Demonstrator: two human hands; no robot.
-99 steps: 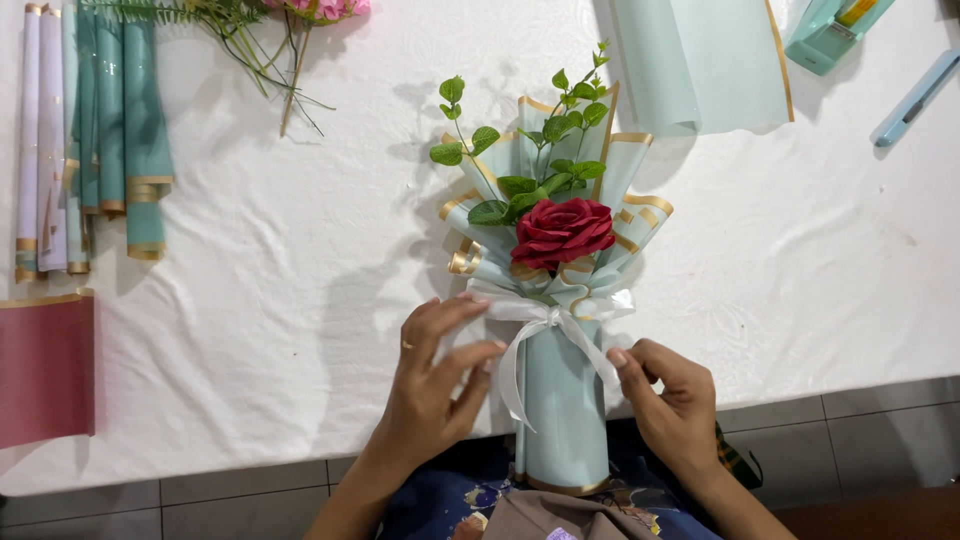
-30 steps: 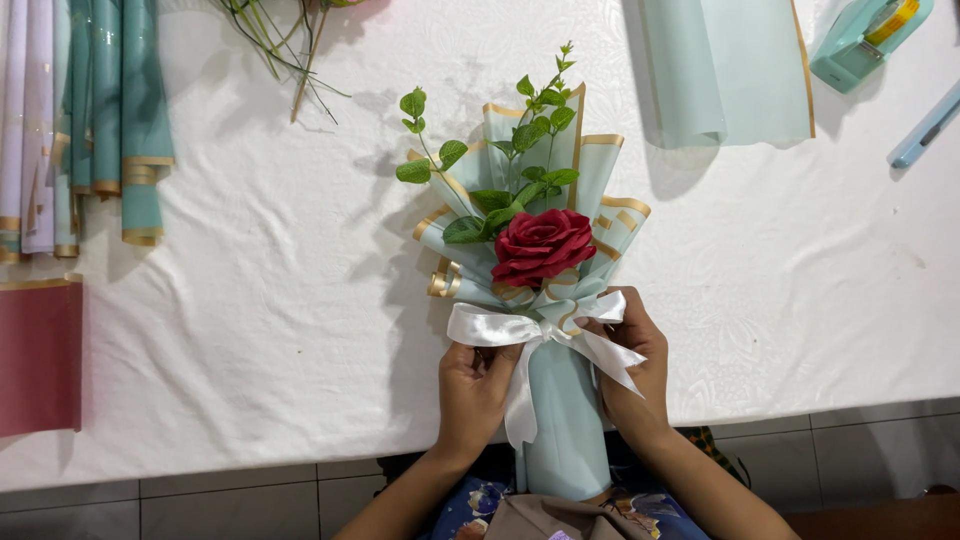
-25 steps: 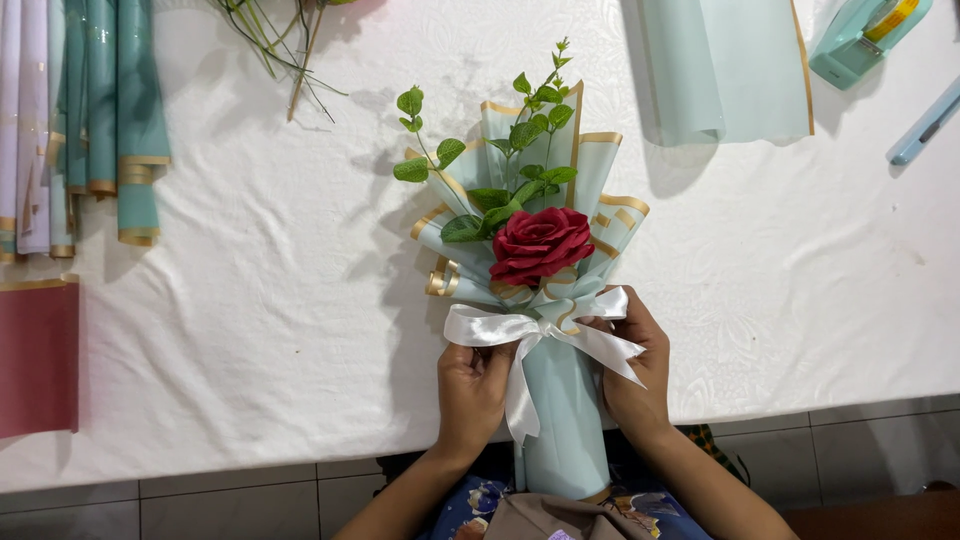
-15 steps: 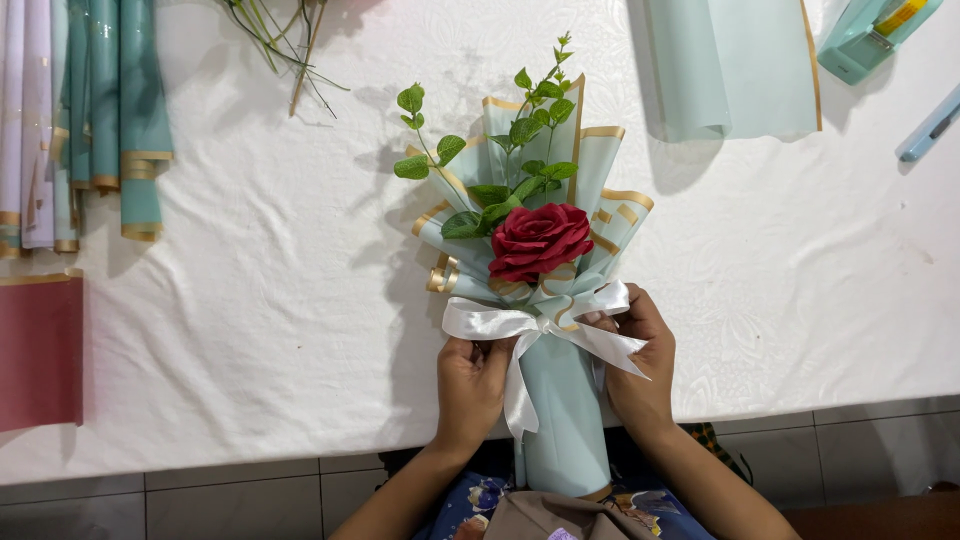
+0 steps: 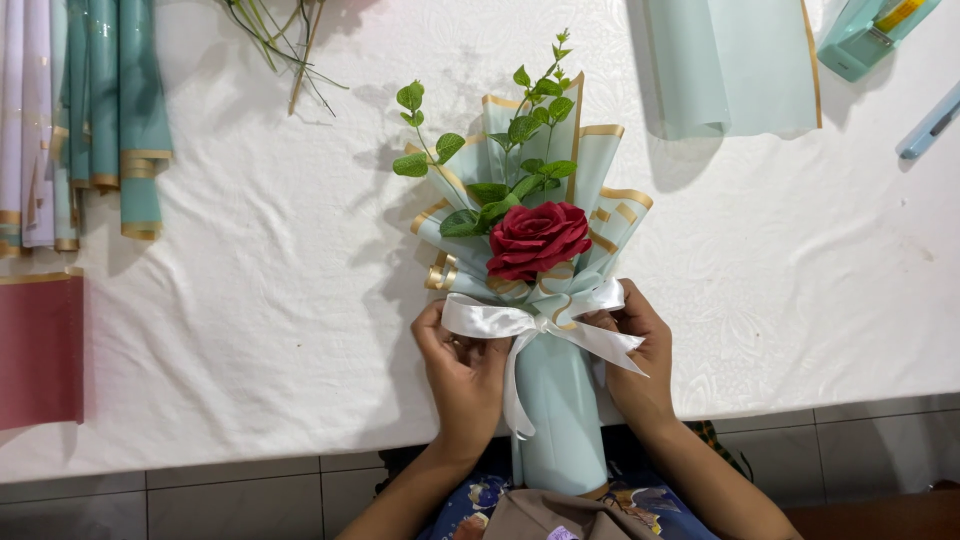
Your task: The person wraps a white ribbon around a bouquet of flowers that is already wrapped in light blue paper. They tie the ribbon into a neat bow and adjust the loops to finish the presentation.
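A small bouquet point(image 5: 555, 390) stands upright at the near table edge: one red rose point(image 5: 537, 238) with green leafy sprigs point(image 5: 525, 130), wrapped in pale teal paper with gold trim. A white ribbon bow point(image 5: 520, 322) is tied around its neck. My left hand point(image 5: 462, 375) pinches the bow's left loop. The bow's right loop is pinched by my right hand point(image 5: 637, 365), and one ribbon tail hangs down the front of the wrap.
Folded teal and pale wrapping sheets point(image 5: 100, 110) lie at the far left, a dark red sheet point(image 5: 40, 345) below them. Loose stems point(image 5: 285, 40) lie at the top. Another teal sheet point(image 5: 735, 65) and a teal tape dispenser point(image 5: 875, 35) sit top right on the white tablecloth point(image 5: 250, 300).
Both hands have closed in on the bow, from holding the wrap's sides to pinching its loops. The loops now stand out wider. The bouquet has stayed in place.
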